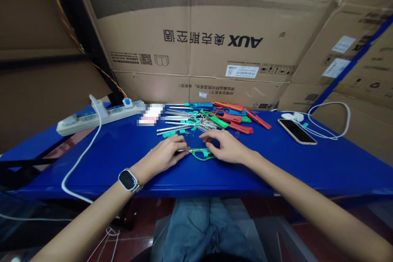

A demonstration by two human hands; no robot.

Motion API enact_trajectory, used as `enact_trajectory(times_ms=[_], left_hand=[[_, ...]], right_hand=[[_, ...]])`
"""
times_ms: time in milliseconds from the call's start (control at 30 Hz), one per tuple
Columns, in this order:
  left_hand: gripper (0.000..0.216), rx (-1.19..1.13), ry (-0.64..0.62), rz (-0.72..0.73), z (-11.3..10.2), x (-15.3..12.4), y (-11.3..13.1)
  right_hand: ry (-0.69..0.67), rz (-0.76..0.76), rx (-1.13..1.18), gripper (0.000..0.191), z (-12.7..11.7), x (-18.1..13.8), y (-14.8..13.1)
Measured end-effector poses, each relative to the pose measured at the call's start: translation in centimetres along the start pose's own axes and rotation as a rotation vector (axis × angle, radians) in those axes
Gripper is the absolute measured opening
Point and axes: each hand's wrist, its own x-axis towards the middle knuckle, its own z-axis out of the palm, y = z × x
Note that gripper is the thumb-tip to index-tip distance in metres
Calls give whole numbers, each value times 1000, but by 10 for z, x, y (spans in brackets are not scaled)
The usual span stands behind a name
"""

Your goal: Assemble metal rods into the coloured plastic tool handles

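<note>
A single head-worn camera looks forward and down, close over the blue table (276,172) toward stacked cardboard boxes (196,28).

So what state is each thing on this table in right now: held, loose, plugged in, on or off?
Green-handled tool, flat on the table between both hands.
Left hand, fingers curled on the tool's metal stem.
Right hand, open, fingertips on the green handle.
Pile of coloured tools, loose, untouched.
Phone, face up, screen dark.
Power strip, two plugs in.
Watch, on the left wrist, screen dark.
</note>
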Motion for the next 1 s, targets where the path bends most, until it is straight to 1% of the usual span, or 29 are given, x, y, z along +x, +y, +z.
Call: enact_trajectory(times_ms=[100, 167, 300, 400, 467, 567, 700, 767, 833, 900, 1000], left_hand=[[22, -17, -1, -12, -1, 0, 0], [23, -9, -11, -15, -1, 1, -1], [23, 47, -31, -18, -4, 1, 0], [23, 101, -34, -4, -7, 5, 6], [24, 109, -8, 11, -6, 11, 12], [23, 61, 3, 44, 0, 23, 17], [22, -46, -8, 68, 12, 33, 14], [21, -84, 8, 60, 16, 32, 12], [21, -92, 23, 44, 19, 30, 12], [22, -78, 37, 32, 21, 27, 12], [22, -51, 57, 27, 23, 26, 15]], right_hand=[[8, 3, -59, 24, -11, -15, 3], [-11, -7, -93, 22, -12, -24, 3], [-48, -5, -119, 24, -6, -32, 5], [-32, 4, -73, 22, -2, -32, 8], [-18, 3, -45, 22, 0, -32, 10], [-6, 0, -24, 21, 1, -33, 11], [8, 4, -31, 18, 1, -31, 10], [20, 9, -47, 14, 3, -29, 9], [41, 18, -53, 14, 5, -27, 8], [65, 37, -35, 15, 7, -25, 7], [90, 79, 19, 13, 10, -24, 7]])
